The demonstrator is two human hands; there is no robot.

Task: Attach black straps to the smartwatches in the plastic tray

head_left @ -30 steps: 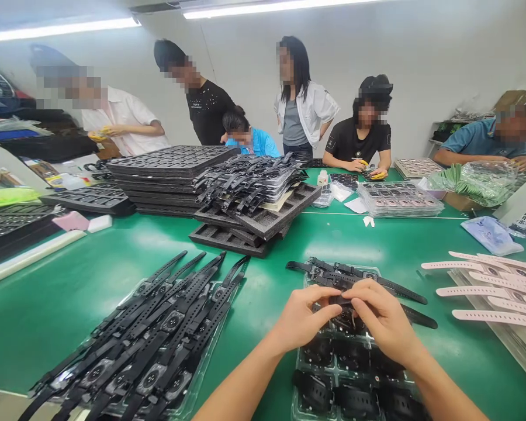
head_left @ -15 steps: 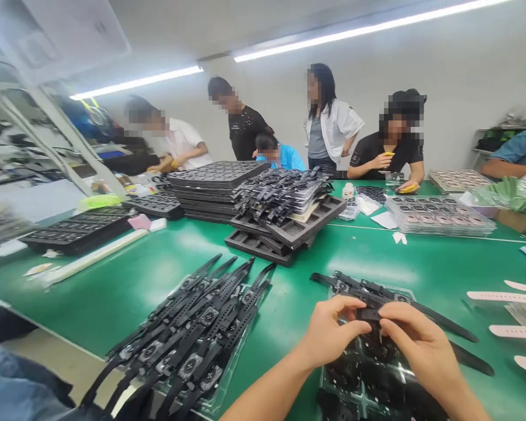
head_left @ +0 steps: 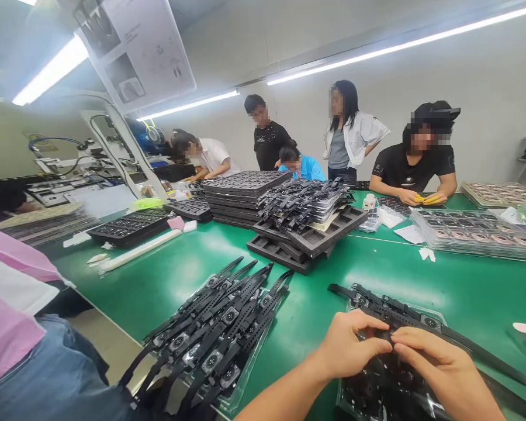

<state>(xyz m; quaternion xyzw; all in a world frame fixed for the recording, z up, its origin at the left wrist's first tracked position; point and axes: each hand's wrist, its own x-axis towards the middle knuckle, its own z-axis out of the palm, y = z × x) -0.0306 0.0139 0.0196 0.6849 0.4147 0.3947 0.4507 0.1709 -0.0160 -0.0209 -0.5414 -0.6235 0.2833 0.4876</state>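
Note:
Both hands meet over a clear plastic tray (head_left: 346,383) of black-strapped watches at the lower right. My left hand (head_left: 355,345) pinches a dark strap piece between thumb and fingertips. From the other side my right hand (head_left: 438,356) grips the same piece, its fingertips nearly touching the left ones. The piece is mostly hidden by the fingers. Long black straps (head_left: 482,348) stick out past the right hand. To the left, a second clear tray (head_left: 241,392) carries rows of watches (head_left: 230,316) with black straps, their round sensor backs facing up.
Stacked black foam trays (head_left: 232,202) stand mid-table, beside a pile of strapped watches (head_left: 298,202) on foam frames (head_left: 280,251). Clear trays of watch parts (head_left: 477,234) lie at the right. Several people work or stand across the green table (head_left: 184,251); someone in jeans is close on the left.
The view has swung left, shifting everything rightward. My hands stay over the tray, fingertips closer together. The person across at the right has lowered their hands.

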